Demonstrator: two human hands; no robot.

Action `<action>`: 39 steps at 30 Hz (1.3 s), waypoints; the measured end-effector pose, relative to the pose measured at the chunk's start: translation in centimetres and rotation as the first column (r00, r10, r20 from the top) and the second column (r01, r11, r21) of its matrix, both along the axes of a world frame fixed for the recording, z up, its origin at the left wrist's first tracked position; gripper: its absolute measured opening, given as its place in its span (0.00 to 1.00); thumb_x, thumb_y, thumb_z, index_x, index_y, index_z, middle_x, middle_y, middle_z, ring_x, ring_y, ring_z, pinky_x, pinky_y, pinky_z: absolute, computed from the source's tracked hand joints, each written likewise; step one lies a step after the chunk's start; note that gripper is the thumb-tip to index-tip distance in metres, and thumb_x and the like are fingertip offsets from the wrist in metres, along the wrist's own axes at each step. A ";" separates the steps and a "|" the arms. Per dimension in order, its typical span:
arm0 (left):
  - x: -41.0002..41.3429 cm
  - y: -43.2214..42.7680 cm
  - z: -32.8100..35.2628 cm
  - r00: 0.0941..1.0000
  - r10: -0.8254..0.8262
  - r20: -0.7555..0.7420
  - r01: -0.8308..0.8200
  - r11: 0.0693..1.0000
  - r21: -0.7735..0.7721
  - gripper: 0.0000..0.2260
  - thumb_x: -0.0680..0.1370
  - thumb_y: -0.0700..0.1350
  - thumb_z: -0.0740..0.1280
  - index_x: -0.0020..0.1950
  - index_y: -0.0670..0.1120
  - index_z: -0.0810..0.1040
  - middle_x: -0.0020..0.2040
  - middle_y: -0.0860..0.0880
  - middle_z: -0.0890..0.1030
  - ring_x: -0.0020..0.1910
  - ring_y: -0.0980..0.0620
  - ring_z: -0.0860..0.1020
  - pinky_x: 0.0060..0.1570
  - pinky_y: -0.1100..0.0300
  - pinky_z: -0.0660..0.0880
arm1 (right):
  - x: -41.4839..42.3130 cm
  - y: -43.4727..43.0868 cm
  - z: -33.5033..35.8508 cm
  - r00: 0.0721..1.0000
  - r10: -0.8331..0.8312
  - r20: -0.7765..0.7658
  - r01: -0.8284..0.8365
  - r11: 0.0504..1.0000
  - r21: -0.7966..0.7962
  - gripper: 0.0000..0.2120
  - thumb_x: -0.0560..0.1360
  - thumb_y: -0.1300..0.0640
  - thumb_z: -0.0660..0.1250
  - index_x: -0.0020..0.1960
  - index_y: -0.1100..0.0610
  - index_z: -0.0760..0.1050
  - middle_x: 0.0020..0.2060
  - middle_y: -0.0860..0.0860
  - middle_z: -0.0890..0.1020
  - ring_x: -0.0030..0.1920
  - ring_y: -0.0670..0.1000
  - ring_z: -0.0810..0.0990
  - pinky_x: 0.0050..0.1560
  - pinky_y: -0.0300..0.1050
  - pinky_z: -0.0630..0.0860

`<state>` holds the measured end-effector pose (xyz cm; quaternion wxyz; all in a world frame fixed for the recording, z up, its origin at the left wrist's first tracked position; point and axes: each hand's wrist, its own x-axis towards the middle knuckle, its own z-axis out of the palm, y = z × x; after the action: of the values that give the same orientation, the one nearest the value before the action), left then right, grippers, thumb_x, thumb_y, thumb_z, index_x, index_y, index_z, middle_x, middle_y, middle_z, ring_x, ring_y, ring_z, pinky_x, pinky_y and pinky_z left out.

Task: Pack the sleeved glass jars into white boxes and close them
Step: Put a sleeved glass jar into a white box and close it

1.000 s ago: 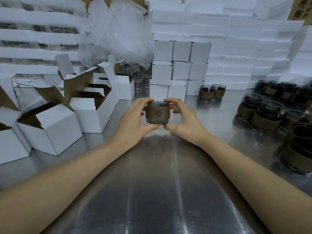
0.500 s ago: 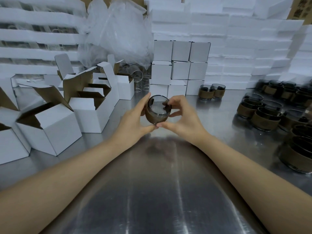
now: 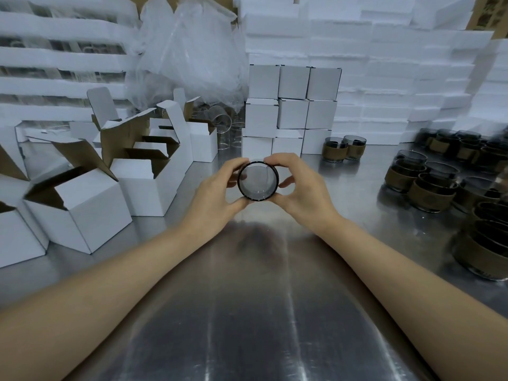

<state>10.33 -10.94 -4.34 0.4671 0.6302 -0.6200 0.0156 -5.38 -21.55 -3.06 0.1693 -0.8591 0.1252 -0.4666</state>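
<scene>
Glass jar (image 3: 257, 180) hangs above the middle of the steel table (image 3: 247, 312), lifted off it and gripped from both sides, one round end turned straight at the camera so its dark rim reads as a ring. Whether that end is the mouth or the base, I cannot tell.

Along the table's left edge stand the open white boxes (image 3: 79, 213), with their flaps up and brown insides showing. They crowd together and run back toward the far left corner. Behind them a crumpled clear plastic bag (image 3: 189, 50) leans against stacked foam slabs (image 3: 412, 78).

The left hand (image 3: 217, 199) clamps the jar's left side, thumb under the rim and fingers curled over the top. The right hand (image 3: 299, 193) mirrors it on the right side, pinching the rim between thumb and fingers.

Past the jar, at the far edge, closed white boxes (image 3: 292, 111) are stacked three high. Just right of them stands a pair of sleeved jars (image 3: 343, 148), touching each other. A cluster of sleeved jars (image 3: 428, 188) fills the table's right edge.
</scene>
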 end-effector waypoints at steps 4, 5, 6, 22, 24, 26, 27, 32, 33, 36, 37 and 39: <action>0.3 -0.2 -0.1 1.000 0.012 -0.006 -0.012 1.000 0.014 0.30 0.71 0.47 0.75 0.70 0.56 0.67 0.57 0.66 0.73 0.54 0.71 0.73 0.55 0.77 0.66 | 0.2 0.0 0.0 0.996 0.075 0.037 -0.081 0.972 0.220 0.31 0.62 0.65 0.80 0.59 0.50 0.71 0.54 0.40 0.77 0.56 0.42 0.77 0.46 0.43 0.78; 0.3 -0.2 -0.2 1.000 0.014 -0.006 -0.014 1.000 0.017 0.30 0.71 0.48 0.75 0.70 0.57 0.66 0.56 0.68 0.72 0.53 0.74 0.71 0.53 0.80 0.65 | 0.2 0.0 -0.1 0.994 0.094 0.052 -0.104 0.954 0.281 0.33 0.61 0.65 0.80 0.59 0.49 0.70 0.54 0.41 0.78 0.56 0.43 0.77 0.46 0.42 0.78; 0.4 -0.2 -0.2 1.000 0.016 -0.004 -0.016 1.000 0.022 0.31 0.71 0.49 0.75 0.70 0.57 0.66 0.55 0.70 0.72 0.53 0.77 0.70 0.52 0.82 0.64 | 0.2 0.0 -0.1 0.992 0.109 0.066 -0.124 0.935 0.332 0.34 0.61 0.66 0.80 0.60 0.49 0.69 0.56 0.43 0.79 0.57 0.45 0.78 0.46 0.43 0.79; 0.1 0.1 -0.1 0.999 -0.013 0.032 0.012 0.999 0.043 0.36 0.73 0.52 0.72 0.76 0.60 0.57 0.65 0.56 0.74 0.58 0.58 0.74 0.61 0.66 0.68 | -0.4 -2.0 -0.2 0.912 0.388 0.132 -0.313 0.452 0.835 0.23 0.75 0.40 0.61 0.60 0.56 0.76 0.49 0.56 0.84 0.47 0.52 0.83 0.53 0.44 0.77; 0.0 0.1 -0.2 0.998 -0.033 0.061 0.030 0.998 0.048 0.36 0.74 0.52 0.71 0.76 0.59 0.56 0.64 0.60 0.71 0.58 0.61 0.72 0.57 0.77 0.64 | -0.4 -2.1 0.1 0.905 0.414 0.102 -0.286 0.413 0.864 0.30 0.75 0.34 0.55 0.58 0.57 0.77 0.47 0.58 0.85 0.46 0.53 0.84 0.51 0.42 0.78; -0.1 0.2 -0.1 0.996 -0.040 0.075 0.036 0.998 0.049 0.35 0.74 0.54 0.70 0.76 0.59 0.54 0.64 0.61 0.69 0.58 0.62 0.71 0.53 0.82 0.62 | -0.4 -2.1 0.3 0.899 0.432 0.074 -0.264 0.398 0.879 0.33 0.72 0.31 0.53 0.54 0.59 0.78 0.43 0.58 0.85 0.44 0.53 0.84 0.50 0.42 0.78; -0.1 0.2 -0.1 0.997 -0.040 0.071 0.037 0.998 0.051 0.35 0.74 0.55 0.69 0.77 0.59 0.55 0.64 0.61 0.70 0.58 0.62 0.72 0.54 0.81 0.63 | -0.4 -2.1 0.3 0.899 0.434 0.062 -0.253 0.397 0.883 0.34 0.71 0.31 0.52 0.52 0.59 0.79 0.42 0.58 0.85 0.43 0.53 0.84 0.49 0.43 0.77; -0.3 0.3 0.1 0.997 -0.072 0.030 0.070 0.996 0.054 0.35 0.72 0.61 0.65 0.77 0.54 0.59 0.67 0.58 0.72 0.61 0.62 0.72 0.61 0.71 0.68 | -0.4 -1.9 0.5 0.899 0.437 0.033 -0.230 0.407 0.884 0.36 0.71 0.30 0.52 0.50 0.61 0.79 0.41 0.58 0.85 0.42 0.53 0.84 0.50 0.44 0.76; -0.4 0.3 0.2 0.997 -0.075 0.025 0.074 0.996 0.051 0.34 0.73 0.61 0.64 0.76 0.54 0.59 0.67 0.58 0.72 0.61 0.62 0.72 0.61 0.70 0.68 | -0.4 -1.9 0.5 0.898 0.439 0.025 -0.226 0.412 0.883 0.36 0.71 0.30 0.52 0.51 0.61 0.79 0.42 0.58 0.85 0.43 0.53 0.84 0.50 0.44 0.76; -0.4 0.4 0.4 0.998 -0.068 0.011 0.068 0.997 0.049 0.33 0.74 0.62 0.63 0.77 0.55 0.59 0.67 0.57 0.72 0.63 0.59 0.73 0.63 0.61 0.71 | -0.5 -1.8 0.6 0.898 0.441 0.014 -0.220 0.421 0.880 0.35 0.76 0.33 0.49 0.54 0.61 0.79 0.45 0.58 0.85 0.45 0.52 0.83 0.52 0.43 0.75; -0.4 0.5 0.5 0.998 -0.061 0.012 0.060 0.997 0.052 0.33 0.74 0.62 0.62 0.77 0.57 0.58 0.67 0.57 0.72 0.62 0.59 0.73 0.63 0.60 0.71 | -0.5 -1.7 0.5 0.899 0.437 0.021 -0.224 0.419 0.880 0.34 0.77 0.34 0.48 0.56 0.60 0.78 0.46 0.58 0.85 0.46 0.52 0.83 0.53 0.43 0.75; -0.5 0.6 0.5 0.998 -0.064 0.015 0.063 0.996 0.057 0.32 0.74 0.62 0.62 0.77 0.58 0.57 0.66 0.59 0.71 0.62 0.60 0.72 0.62 0.63 0.70 | -0.4 -1.6 0.4 0.905 0.424 0.041 -0.235 0.418 0.878 0.31 0.79 0.36 0.48 0.62 0.58 0.76 0.49 0.58 0.85 0.49 0.52 0.83 0.54 0.43 0.75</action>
<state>9.87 -10.32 -3.80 0.4441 0.6230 -0.6439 -0.0113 -5.79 -23.18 -2.63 0.6533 -0.7021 0.1860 -0.2135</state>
